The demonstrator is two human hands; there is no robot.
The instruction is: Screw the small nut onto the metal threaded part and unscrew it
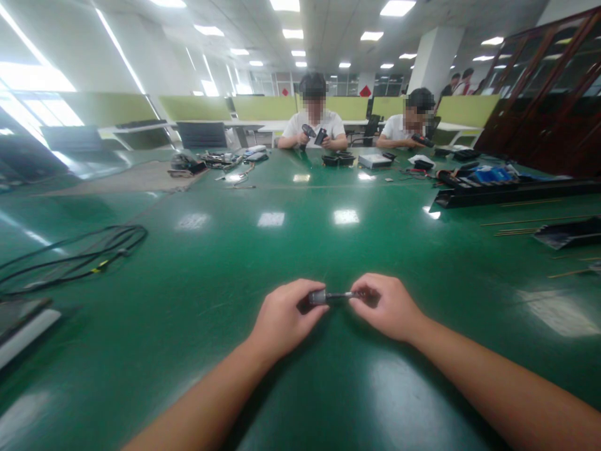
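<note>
Low over the green table (211,250), both hands meet at a small slim tool (339,295) with a thick grey cylindrical end and a thin dark shaft. My left hand (290,316) pinches the thick end between thumb and fingers. The tip of the thin shaft is between the thumb and fingertips of my right hand (382,305). The tool lies roughly level, running left to right. Its far right end is partly hidden by my right fingers, and it is too small to make out in detail.
Coiled black cables (117,241) lie at left, above a flat device (28,326). Across the table, two people (313,125) (408,128) hold tools. Small boxes (374,161) and wires lie near them. A long black tray (511,193) and thin rods (521,220) are at right.
</note>
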